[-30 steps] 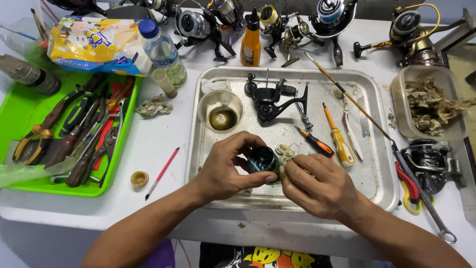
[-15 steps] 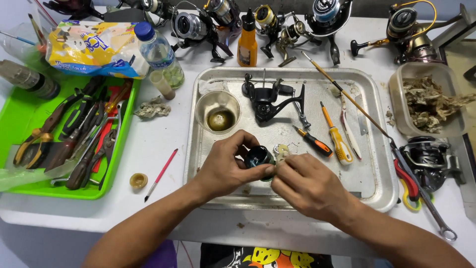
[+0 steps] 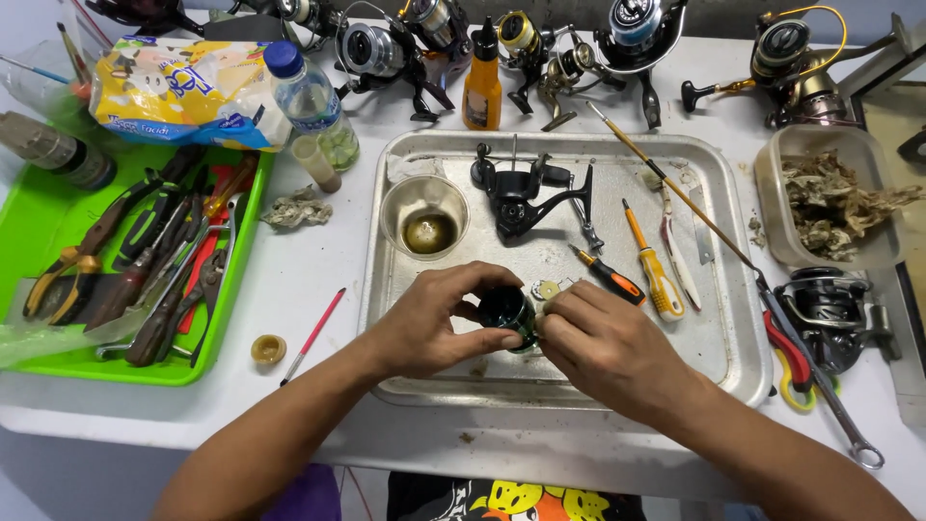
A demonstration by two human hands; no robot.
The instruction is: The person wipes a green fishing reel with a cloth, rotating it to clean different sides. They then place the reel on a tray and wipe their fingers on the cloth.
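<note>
Over the metal tray (image 3: 714, 357) on your bench | left hand (image 3: 424, 323) curled, thumb and fingers grasping the dark round reel part (image 3: 505, 309) | right hand (image 3: 608, 347) palm down, fingertips pinched against that part's right side.

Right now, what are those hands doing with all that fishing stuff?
A person holds a small dark round reel part over a metal tray. The left hand grips it while the right hand works at its side. A black reel body, a cup of dark liquid and two screwdrivers lie in the tray. A green tray of pliers sits to the left.
</note>
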